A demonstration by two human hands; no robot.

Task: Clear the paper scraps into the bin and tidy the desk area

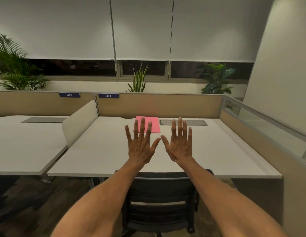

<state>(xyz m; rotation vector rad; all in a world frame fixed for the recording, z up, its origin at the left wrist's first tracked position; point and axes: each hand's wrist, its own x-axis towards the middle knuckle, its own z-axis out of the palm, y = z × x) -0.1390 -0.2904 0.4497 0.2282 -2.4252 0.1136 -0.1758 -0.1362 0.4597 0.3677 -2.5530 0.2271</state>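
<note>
**Quick tally of what's here**

One pink sheet (155,125). Two benches: near bench (101,151), left bench (25,147). One chair (159,190). Three plants: palm (13,65), spiky plant (138,81), leafy plant (217,79). Two number tags (yep, tag 476 (69,95) and tag 477 (108,95)). Two cable hatches: left hatch (43,120), right hatch (196,122). Three blinds: left blind (54,28), middle blind (142,28), right blind (212,28). Two grips: left grip (140,147), right grip (180,147).

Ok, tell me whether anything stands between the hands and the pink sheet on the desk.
Nothing visible does. The left hand and right hand are spread open above bare desk; the pink sheet lies flat farther back, partly behind the left hand in this view. No bin is in view.
</note>
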